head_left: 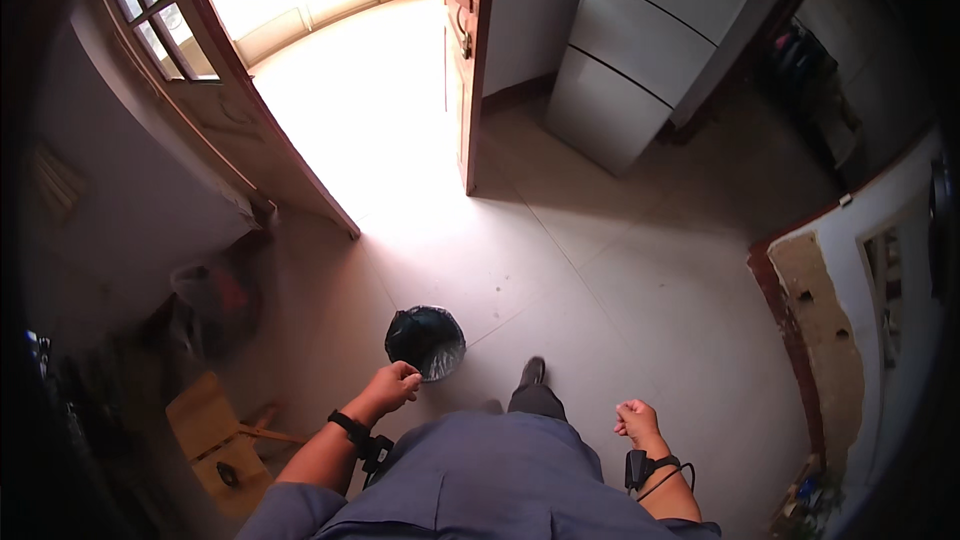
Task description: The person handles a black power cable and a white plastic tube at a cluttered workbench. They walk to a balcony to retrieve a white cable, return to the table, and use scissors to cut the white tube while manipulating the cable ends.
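Note:
My left hand [393,387] is closed, its fingers pinched at the near rim of a dark trash bin [440,358]. A black plastic liner covers the bin's rim, and the inside is dark. Whether the bin hangs from the hand or rests on the floor is hard to tell. Away to the right, my right hand [637,421] is curled into a loose fist with nothing visible in it. Both wrists carry black straps with small devices, and a cable loops at the right one.
A double wooden door stands open onto a bright space, with one leaf [468,70] ahead. Beyond it is a pale refrigerator [640,35]. A yellow wooden chair [205,420] and a plastic bag [205,305] are at left. A worn wall edge [800,340] borders the right.

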